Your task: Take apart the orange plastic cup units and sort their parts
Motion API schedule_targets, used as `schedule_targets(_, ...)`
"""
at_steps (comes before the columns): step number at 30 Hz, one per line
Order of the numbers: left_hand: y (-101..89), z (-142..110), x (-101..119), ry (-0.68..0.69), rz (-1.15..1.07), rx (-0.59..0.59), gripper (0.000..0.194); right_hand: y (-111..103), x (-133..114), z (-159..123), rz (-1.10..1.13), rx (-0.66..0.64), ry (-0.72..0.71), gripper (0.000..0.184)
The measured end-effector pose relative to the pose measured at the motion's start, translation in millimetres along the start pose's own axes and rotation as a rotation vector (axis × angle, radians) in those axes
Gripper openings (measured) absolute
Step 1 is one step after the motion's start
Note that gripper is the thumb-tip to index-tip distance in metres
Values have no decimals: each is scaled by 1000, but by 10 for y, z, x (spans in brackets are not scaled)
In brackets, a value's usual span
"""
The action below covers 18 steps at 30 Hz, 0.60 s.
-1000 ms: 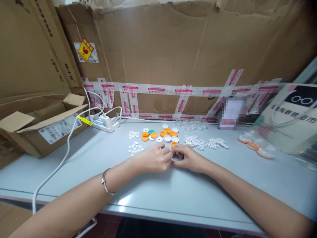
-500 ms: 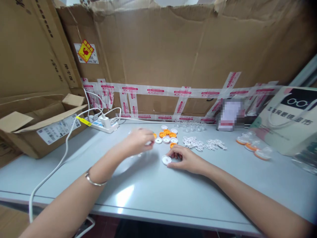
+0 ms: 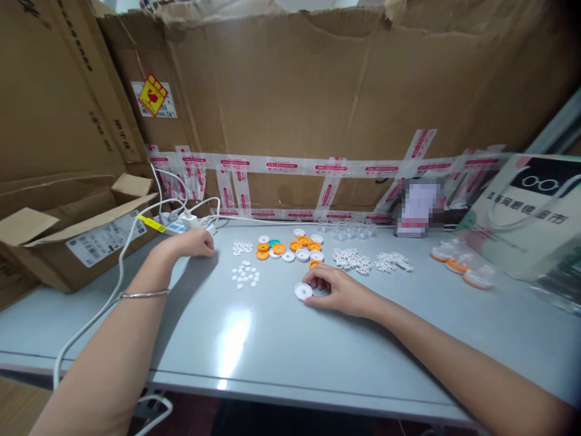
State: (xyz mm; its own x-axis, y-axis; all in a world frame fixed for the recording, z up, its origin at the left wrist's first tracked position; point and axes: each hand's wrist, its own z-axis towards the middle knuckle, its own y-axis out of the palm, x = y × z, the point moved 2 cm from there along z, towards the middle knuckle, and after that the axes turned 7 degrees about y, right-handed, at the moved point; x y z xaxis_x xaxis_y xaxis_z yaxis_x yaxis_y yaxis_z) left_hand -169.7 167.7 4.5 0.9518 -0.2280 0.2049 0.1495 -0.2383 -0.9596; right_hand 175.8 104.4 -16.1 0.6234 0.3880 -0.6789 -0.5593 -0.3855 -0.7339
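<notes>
My right hand [image 3: 333,287] pinches a white round plastic cap [image 3: 304,292] by its right edge, low over the table. Its open, hollow side faces up. Over at the left, my left hand [image 3: 194,243] is closed with fingers curled down, close to the power strip [image 3: 209,227]; whatever its fingertips hold is hidden. Between the hands lie small white discs [image 3: 246,277] and small white rings [image 3: 242,247]. Behind them sit orange caps [image 3: 262,255], white caps [image 3: 287,257] and a teal cap [image 3: 274,243], some touching each other.
White plastic pieces [image 3: 351,260] lie in piles right of the caps, with clear domes [image 3: 347,229] behind. Clear parts on orange bases [image 3: 479,278] stand at right, beside a paper bag [image 3: 521,224]. An open carton [image 3: 91,224] and white cable [image 3: 121,266] occupy the left.
My left hand has moved left from beside the caps to near the power strip, uncovering the discs and rings. My right hand keeps the white cap in nearly the same place.
</notes>
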Motion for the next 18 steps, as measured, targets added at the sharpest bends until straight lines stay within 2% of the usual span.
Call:
schedule_targets(3,13,15,-7,8,-23,-17,18,-15,12,10,108,-10,47,27)
schedule_targets(8,20,-3,-11,13,-35,-23,20,-97,75,44,521,65,213,35)
schedule_targets(13,-84,-60,72,26,2,3,16,-150,100,68,789,166,220,35)
schedule_targets(16,-141,-95,409,37,82,184,24,-159,109,79,838,219,206,35)
schedule_targets(18,-109,-140,806,172,152,386,35,-163,127,86,839,259,206,35)
